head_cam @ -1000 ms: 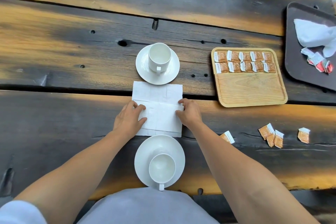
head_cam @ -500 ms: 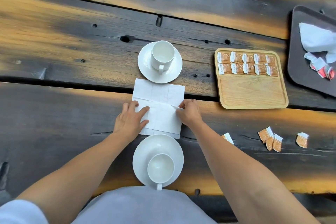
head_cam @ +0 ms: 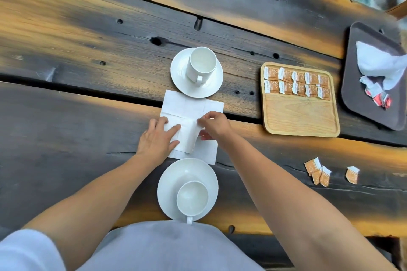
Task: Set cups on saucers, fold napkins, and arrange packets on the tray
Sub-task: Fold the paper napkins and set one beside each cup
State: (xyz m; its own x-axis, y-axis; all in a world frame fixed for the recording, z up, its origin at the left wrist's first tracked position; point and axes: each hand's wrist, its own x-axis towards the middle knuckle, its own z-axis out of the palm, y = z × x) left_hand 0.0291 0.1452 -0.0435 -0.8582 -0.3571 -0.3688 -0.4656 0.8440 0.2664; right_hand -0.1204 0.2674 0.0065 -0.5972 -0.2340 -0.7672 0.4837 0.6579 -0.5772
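left hand (head_cam: 157,138) flat, fingers straight, pressing napkin (head_cam: 187,105) at its 8 o'clock; right hand (head_cam: 214,125) pinches its raised fold at 3 o'clock.

A white paper napkin (head_cam: 191,105), part-folded with one flap lifted, lies between two upright white ceramic cups, a far cup (head_cam: 202,66) and a near cup (head_cam: 192,198), each on a round white saucer (head_cam: 178,77). Ten orange packets (head_cam: 297,82) sit in two rows on a pale wooden tray (head_cam: 301,116). Four loose packets (head_cam: 319,174) lie nearby.

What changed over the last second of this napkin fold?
The right hand pinched the napkin by its right edge, lifted it and carried it left toward the middle. The left hand stays flat on the left side. Nothing else moved.
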